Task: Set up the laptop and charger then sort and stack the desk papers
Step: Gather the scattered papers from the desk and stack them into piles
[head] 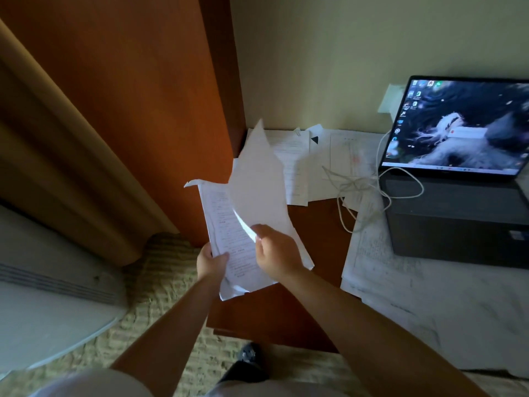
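Bench (315, 222), brown wood, against a pale wall. One laptop (463, 179), open and lit, at its right edge; one white charger cable (380, 184) beside it. Loose papers (315, 156) along the back edge. Held stack (229, 242) (above the left edge): left hand (210, 263) grip clamped on it; right hand (276, 250) pinches one lifted sheet (257, 170).

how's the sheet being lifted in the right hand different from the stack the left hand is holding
The lifted sheet is a single page, raised and curling; the held stack is several pages lying together, roughly flat. The side of the sheet facing the camera looks blank, while the stack's top page shows lines of print. The right hand pinches the sheet at its lower edge; the left hand grips the stack's left edge. Both are white paper, held above the desk.
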A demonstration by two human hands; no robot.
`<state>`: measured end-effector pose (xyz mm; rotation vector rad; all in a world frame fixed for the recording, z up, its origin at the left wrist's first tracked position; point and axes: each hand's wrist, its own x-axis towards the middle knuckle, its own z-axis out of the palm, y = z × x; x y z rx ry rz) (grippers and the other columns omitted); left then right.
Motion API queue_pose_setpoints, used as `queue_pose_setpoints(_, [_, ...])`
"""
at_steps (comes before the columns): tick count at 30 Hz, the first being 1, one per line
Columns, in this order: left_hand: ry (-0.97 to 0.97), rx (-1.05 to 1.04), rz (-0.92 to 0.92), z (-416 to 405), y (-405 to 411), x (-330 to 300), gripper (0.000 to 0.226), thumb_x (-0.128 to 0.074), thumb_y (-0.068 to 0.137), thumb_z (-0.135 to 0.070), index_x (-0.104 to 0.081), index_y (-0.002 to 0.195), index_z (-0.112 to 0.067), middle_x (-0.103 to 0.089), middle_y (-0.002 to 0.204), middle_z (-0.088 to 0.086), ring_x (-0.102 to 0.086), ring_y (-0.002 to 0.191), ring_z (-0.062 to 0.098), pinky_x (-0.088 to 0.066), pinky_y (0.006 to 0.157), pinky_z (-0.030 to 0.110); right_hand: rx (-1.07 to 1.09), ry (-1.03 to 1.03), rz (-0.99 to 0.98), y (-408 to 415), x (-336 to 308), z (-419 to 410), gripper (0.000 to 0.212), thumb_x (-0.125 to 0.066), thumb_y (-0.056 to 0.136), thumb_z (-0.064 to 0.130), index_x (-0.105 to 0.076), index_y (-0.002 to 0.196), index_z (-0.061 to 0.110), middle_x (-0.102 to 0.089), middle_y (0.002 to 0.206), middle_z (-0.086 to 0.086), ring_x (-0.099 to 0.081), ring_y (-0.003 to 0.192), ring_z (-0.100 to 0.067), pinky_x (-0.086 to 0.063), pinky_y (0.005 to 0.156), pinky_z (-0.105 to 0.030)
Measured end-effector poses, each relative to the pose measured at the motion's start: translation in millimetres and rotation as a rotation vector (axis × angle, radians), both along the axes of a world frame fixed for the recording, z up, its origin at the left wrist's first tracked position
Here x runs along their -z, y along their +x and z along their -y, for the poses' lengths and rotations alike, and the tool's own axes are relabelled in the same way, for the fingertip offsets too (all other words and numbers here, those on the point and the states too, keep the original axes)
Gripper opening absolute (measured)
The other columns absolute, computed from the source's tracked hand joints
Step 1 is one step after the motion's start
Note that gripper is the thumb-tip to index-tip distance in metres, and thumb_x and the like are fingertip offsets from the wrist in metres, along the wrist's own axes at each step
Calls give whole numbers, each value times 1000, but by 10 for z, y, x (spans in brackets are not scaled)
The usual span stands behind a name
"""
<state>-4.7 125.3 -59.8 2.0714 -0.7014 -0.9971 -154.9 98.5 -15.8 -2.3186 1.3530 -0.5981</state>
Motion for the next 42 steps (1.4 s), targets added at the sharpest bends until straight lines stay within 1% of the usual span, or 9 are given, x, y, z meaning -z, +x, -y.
queue_pose_setpoints(4, [-22, -47, -111, -70, -21, -68, 27, -58, 86, -1, -58, 112, -7, -63, 96, 9, -58, 88, 26, -48, 75, 33, -246, 29, -356, -81, 129, -173, 21, -54, 87, 7, -59, 107, 11, -67, 93, -8, -65, 80, -27, -52, 68, -34])
queue_pose_setpoints(10, [-45, -75, -254, -176, -40, -52, 21, -51, 90, -4, -63, 106, -7, -68, 102, 17, -63, 96, 34, -54, 86, 46, -392, -81, -588, -25, 331, -374, 5, -59, 87, 11, -63, 89, 12, -65, 69, -5, -62, 57, -20, -43, 48, -25])
queue_pose_setpoints(16, [-8, -129, -267, -112, 41, -57, 34, -45, 97, -34, -62, 111, -8, -64, 105, 13, -59, 98, 30, -50, 90, 43, -413, -52, -458, 8, 364, -339, 29, -40, 95, 35, -58, 104, 14, -64, 82, -3, -60, 68, -20, -46, 58, -26])
queue_pose_setpoints(20, [24, -3, -177, -60, 115, -103, 33, -47, 84, 2, -59, 114, -3, -64, 100, 16, -58, 86, 30, -54, 82, 44, -181, 10, -258, -12, 299, -258, 72, -20, 86, 70, -66, 103, 18, -70, 88, 0, -65, 77, -17, -52, 69, -29])
queue_pose_setpoints(28, [75, -20, -316, 198, 385, -38, 29, -49, 77, 6, -58, 104, 0, -61, 92, 20, -58, 80, 33, -53, 78, 46, 521, 470, -167, 5, 392, 314, 54, -49, 94, 37, -38, 138, 9, -44, 137, -9, -41, 128, -28, -39, 102, -39])
queue_pose_setpoints(31, [46, -10, -359, 308, 446, 0, 22, -58, 86, -3, -60, 109, -2, -65, 97, 20, -63, 84, 35, -54, 81, 49, 543, 550, -117, 36, 444, 449, 44, -49, 94, 32, -48, 131, 8, -47, 132, -11, -45, 123, -29, -42, 97, -37])
queue_pose_setpoints(34, [49, -1, -335, 406, 513, 26, 20, -60, 89, -6, -58, 109, -6, -64, 99, 18, -63, 89, 36, -53, 85, 52, 577, 493, -100, 44, 477, 582, 18, -49, 93, 28, -57, 88, 12, -52, 110, -12, -53, 110, -32, -42, 78, -31])
queue_pose_setpoints(38, [76, 11, -370, 515, 576, 40, 22, -65, 88, -14, -61, 108, -7, -67, 99, 16, -65, 90, 37, -55, 84, 49, 814, 449, 46, 34, 386, 801, 35, -52, 94, 19, -55, 125, 4, -49, 128, -16, -51, 118, -31, -46, 93, -35])
queue_pose_setpoints(42, [91, 97, -330, 618, 606, 61, 23, -70, 82, -5, -63, 104, -3, -68, 101, 19, -66, 86, 36, -56, 79, 49, 1040, 518, 364, -36, 364, 1129, 41, -56, 90, 12, -50, 129, 0, -49, 129, -17, -55, 114, -33, -50, 91, -38])
